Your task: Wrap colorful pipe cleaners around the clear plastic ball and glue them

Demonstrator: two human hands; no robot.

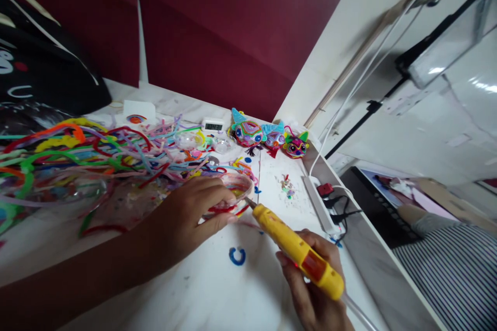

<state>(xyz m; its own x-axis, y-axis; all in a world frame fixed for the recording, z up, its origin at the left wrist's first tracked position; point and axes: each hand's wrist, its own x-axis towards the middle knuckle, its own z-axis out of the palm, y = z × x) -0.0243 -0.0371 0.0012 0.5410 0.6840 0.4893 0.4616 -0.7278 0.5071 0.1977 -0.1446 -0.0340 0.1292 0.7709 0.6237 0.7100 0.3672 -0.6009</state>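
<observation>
My right hand [316, 274] is wrapped round a yellow glue gun [297, 248], its nozzle pointing up and left. The nozzle tip is at the right rim of a round, clear plastic shell [243, 184] with red and yellow material on it. My left hand [207, 201] pinches the near left side of this shell between thumb and fingers. A blue C-shaped piece [237, 256] lies on the white table [217, 295] just below the shell.
Tangled pipe cleaners [108, 150] cover the left. Decorated masks [248, 133] and a small digital clock [212, 125] stand at the back. A power strip [322, 204] lies on the right; beyond it is a person in a striped garment [450, 258].
</observation>
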